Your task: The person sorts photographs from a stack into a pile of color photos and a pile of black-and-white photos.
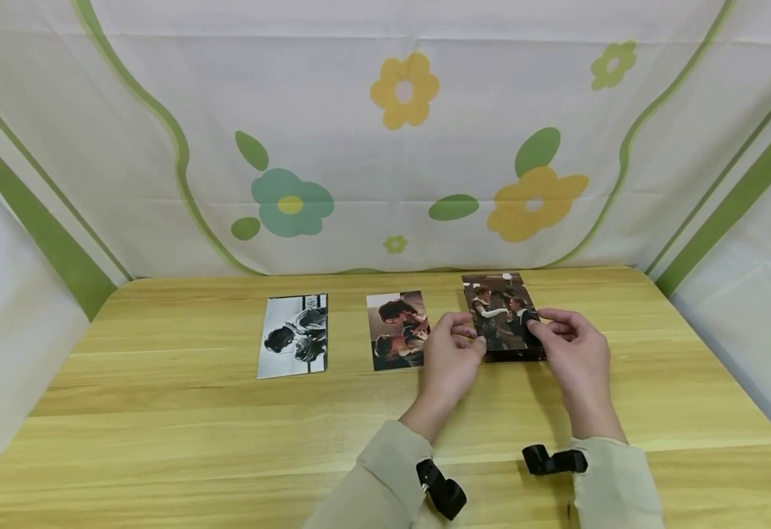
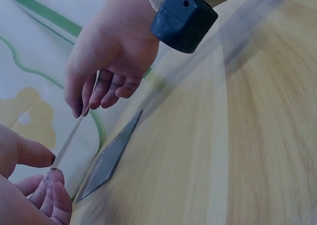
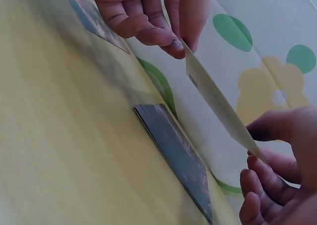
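Note:
Both hands hold one photo card [image 1: 501, 312] above a small stack of similar cards [image 3: 173, 153] on the right of the table. Its picture shows people in dark clothes; the pale back of the card [image 3: 218, 103] shows in the right wrist view. My left hand [image 1: 450, 356] pinches the card's left edge between thumb and fingers, and my right hand [image 1: 573, 353] pinches the opposite edge. In the left wrist view the card is tilted and apart from the stack [image 2: 111, 158]. Left of my hands lies a brownish photo card [image 1: 399, 330], partly behind the left hand.
A black-and-white photo card [image 1: 293, 334] lies farther left, seemingly with more beneath it. The wood-grain table [image 1: 194, 441] ends at the back against a white flowered cloth [image 1: 359, 162]. Black wrist cameras [image 1: 441, 491] sit on both sleeves.

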Tool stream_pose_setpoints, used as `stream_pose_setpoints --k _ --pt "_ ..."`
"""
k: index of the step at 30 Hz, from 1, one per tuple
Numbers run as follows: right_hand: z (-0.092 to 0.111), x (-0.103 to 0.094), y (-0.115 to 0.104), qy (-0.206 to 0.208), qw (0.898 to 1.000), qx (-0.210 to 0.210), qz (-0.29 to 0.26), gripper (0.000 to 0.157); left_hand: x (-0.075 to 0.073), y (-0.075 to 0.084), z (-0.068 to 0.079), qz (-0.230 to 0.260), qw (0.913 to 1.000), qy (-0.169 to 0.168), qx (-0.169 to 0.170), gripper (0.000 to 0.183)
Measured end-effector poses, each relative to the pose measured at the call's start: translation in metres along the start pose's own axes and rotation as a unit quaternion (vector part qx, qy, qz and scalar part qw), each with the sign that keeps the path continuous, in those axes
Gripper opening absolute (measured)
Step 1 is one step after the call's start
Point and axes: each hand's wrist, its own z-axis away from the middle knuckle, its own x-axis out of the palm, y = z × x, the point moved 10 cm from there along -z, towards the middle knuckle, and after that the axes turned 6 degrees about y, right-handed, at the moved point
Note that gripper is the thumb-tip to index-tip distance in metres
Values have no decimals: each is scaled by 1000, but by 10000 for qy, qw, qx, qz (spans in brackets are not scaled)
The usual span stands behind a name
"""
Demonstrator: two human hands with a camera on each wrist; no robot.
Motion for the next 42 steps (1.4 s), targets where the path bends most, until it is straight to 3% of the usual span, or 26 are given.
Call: stream_pose_setpoints --k 9,20,27,31,36,42 --pt "-5 -1 14 72 9965 -135 819 42 17 -9 -3 -420 9990 -84 -111 31" --pt "-9 6 18 49 9904 -474 1296 42 22 -7 -5 -1626 9866 -8 120 34" --pt "-9 8 18 -35 9891 -511 1381 42 21 -10 -4 -1734 9848 5 124 32" --pt "-8 7 17 -45 9902 -439 1324 43 19 -9 -2 -1534 9881 -10 142 29" --pt "-3 6 8 -53 9940 -352 1034 43 4 -4 -2 -1044 9942 -74 232 29" --pt "20 24 -24 -661 9952 -547 461 43 -49 9 -3 -619 9976 139 283 29"
